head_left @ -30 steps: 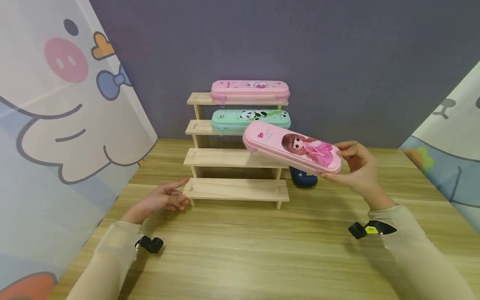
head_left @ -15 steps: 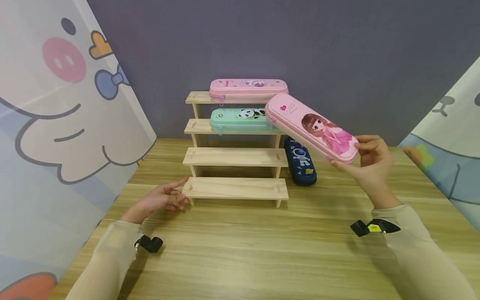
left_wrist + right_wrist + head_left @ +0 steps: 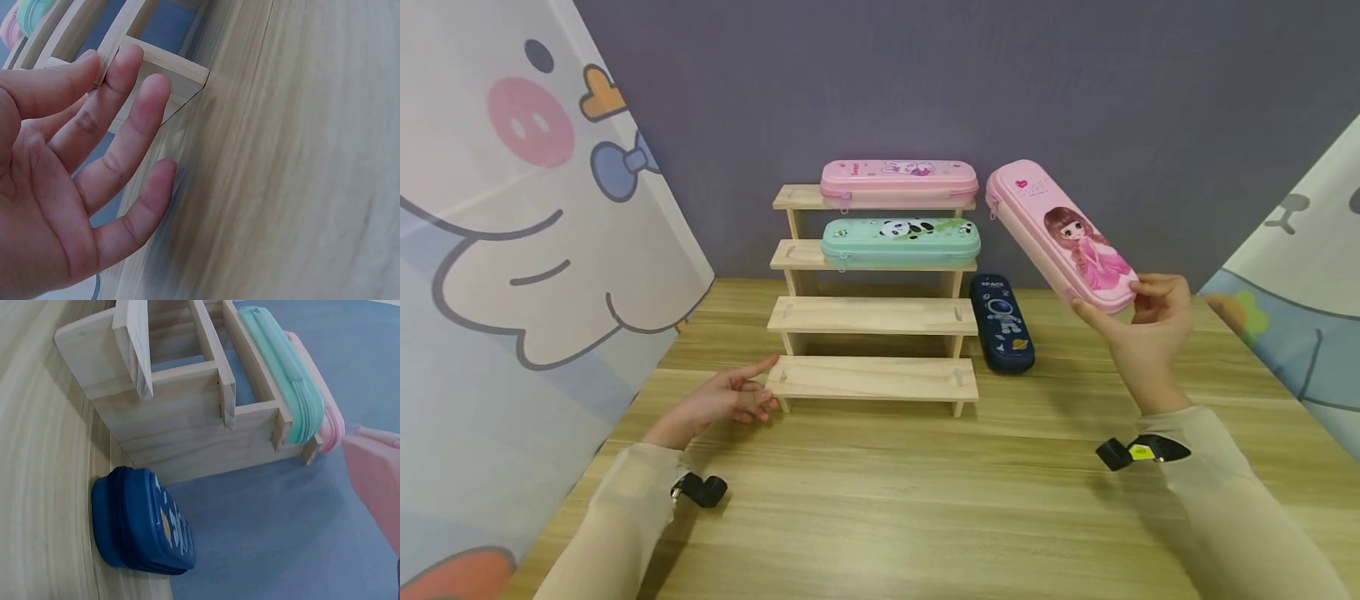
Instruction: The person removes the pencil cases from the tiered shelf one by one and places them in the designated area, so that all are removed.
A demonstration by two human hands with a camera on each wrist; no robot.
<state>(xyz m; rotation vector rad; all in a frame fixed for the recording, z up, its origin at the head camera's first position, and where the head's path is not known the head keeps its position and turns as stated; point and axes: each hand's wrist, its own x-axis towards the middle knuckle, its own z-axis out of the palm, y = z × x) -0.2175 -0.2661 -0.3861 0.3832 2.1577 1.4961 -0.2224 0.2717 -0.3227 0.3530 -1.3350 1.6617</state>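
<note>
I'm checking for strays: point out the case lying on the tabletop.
The dark blue astronaut case, right of the wooden rack. The pink bunny case and green panda case sit on its shelves; the right hand holds the pink doll case.

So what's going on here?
A person's right hand holds a pink girl case tilted in the air, right of a wooden rack. The left hand appears to pinch the bottom step at its left end. A pink rabbit case lies on the top step, a green panda case one step down; a navy space case rests on the table beside the rack.
</note>
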